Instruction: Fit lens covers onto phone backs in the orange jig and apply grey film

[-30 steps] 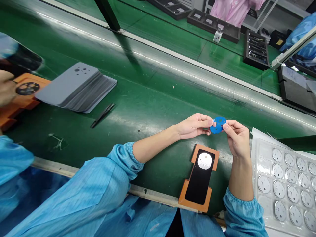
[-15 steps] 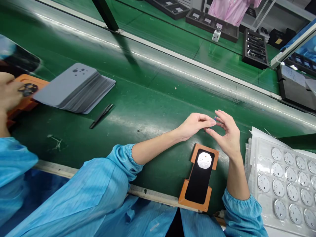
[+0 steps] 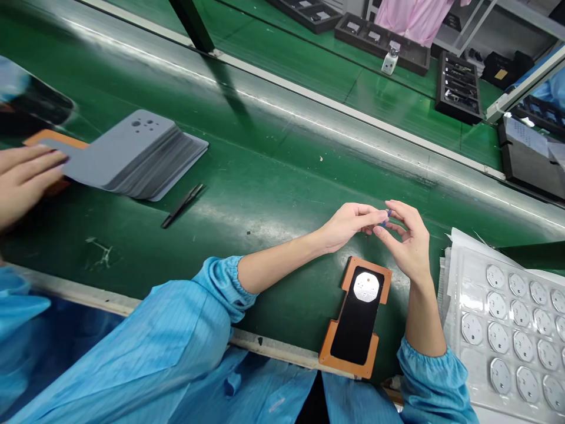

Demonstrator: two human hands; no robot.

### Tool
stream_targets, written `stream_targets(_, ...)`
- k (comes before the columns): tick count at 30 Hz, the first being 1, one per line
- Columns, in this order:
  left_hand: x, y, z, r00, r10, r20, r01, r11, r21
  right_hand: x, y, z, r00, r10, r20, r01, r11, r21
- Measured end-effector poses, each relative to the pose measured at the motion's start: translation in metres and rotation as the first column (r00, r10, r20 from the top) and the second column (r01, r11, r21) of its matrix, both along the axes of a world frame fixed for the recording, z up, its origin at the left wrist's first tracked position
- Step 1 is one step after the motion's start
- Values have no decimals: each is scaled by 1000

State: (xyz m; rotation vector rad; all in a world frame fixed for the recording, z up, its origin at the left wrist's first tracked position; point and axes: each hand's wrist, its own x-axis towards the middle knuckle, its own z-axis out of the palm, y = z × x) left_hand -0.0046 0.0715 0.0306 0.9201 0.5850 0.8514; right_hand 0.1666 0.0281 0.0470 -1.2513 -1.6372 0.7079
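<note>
While the green workbench [image 3: 265, 194] stretches out in front of you, the orange fixture [image 3: 385, 285] sits on it near your edge, with its long side running away from your body. To the right of the fixture, beyond your right forearm, lies the clear tray [image 3: 470, 358] with rows of white discs in it. Well to the left of the fixture, and farther from you, leans the stack of grey panels [image 3: 136, 147]; past it, a co-worker's hand [image 3: 26, 182] rests at a grey panel's edge. Inside the fixture lies the black panel [image 3: 353, 318], flat.

Both your hands are raised just past the fixture's far end, the left [image 3: 353, 227] reaching in from its left side and the right [image 3: 406, 241] from its right. Left of the fixture, well apart from it, lie the dark tweezers [image 3: 182, 206]. On the black panel, at the fixture's far end, is a white disc [image 3: 366, 287].

Smallest is the thin blue piece [image 3: 386, 218], seen nearly edge-on beyond the fixture, between your hands. Your left thumb and fingers pinch it; your right thumb and forefinger curve around it with a gap between them, and you cannot tell whether they touch it.
</note>
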Motion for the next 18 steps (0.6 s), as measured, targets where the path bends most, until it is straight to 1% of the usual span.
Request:
stream_targets(2,1,3,-3,999,42,30,-41,999,-24,2,2,0,999,0,-45,0,1000,-14)
stream_targets(4,3,12,-11,995,100,17,-100,995,-23,4,4,2,995,-7,-101,4,1000,-26)
stream_targets(5,3,18,-16,991,129,-18,-129,992,-10,5,4,4,992,-16,-128,13,999,-30)
stream_targets(7,2,29,-27,972,188,-138,-186,982,28,7,-2,12,984,-50,-173,46,999,-30)
stream_targets(9,2,35,-38,929,234,-286,-219,972,84,9,-21,24,975,-105,-193,104,994,-16)
stream_targets(11,2,35,-47,889,253,-382,-196,963,182,14,-52,38,968,-180,-174,180,984,-12)
stream_targets(13,4,32,-52,834,269,-482,-112,937,330,23,-91,51,956,-260,-134,258,966,-30)
stream_targets(15,6,27,-54,755,340,-560,-20,866,499,41,-139,61,922,-380,-81,376,925,-53)
stream_targets(16,6,25,-53,711,384,-589,17,828,561,55,-167,65,886,-462,-44,460,887,-51)
stream_targets(17,6,23,-52,662,409,-628,67,802,594,71,-197,68,828,-560,3,560,828,-35)
stream_targets(18,5,22,-52,592,441,-675,103,789,606,90,-231,69,746,-663,56,664,748,1)
